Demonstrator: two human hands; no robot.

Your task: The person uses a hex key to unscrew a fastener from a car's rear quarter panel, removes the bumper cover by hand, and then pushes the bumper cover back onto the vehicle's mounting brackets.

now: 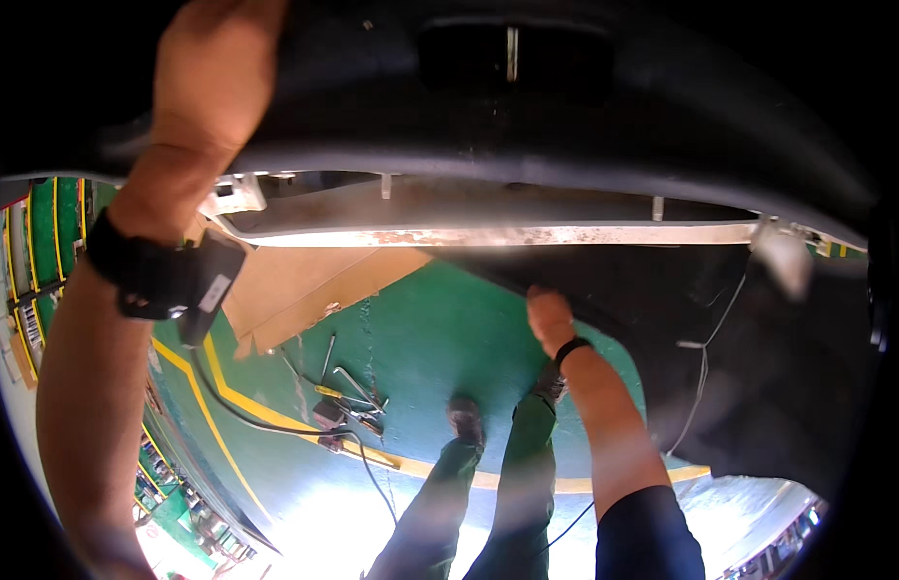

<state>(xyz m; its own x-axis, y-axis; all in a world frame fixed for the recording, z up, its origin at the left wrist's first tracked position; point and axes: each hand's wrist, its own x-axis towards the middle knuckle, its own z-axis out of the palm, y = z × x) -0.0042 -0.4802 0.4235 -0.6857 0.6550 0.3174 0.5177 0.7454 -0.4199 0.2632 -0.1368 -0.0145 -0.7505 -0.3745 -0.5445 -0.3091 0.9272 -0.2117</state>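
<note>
My left hand (pixel 217 82) is raised at the upper left, against a large dark, curved panel (pixel 565 126). Its fingers are lost in the dark at the top, so their grip does not show. A black strap with a small device (pixel 210 280) circles that wrist, and a cable hangs from it. Lower down, my right hand (pixel 551 317) is closed at the edge of a broad black sheet (pixel 758 377) that spreads to the right. The fingertips are partly hidden there. Below the dark panel runs a pale, worn bar (pixel 527 235).
Several hand tools (pixel 348 391), including a yellow-handled screwdriver (pixel 330 391), lie on the green floor (pixel 420 329) beside a dark power tool (pixel 328 414). Brown cardboard (pixel 304 290) lies at left. A thin white wire (pixel 702 372) hangs over the black sheet. Shelves (pixel 48 242) stand far left.
</note>
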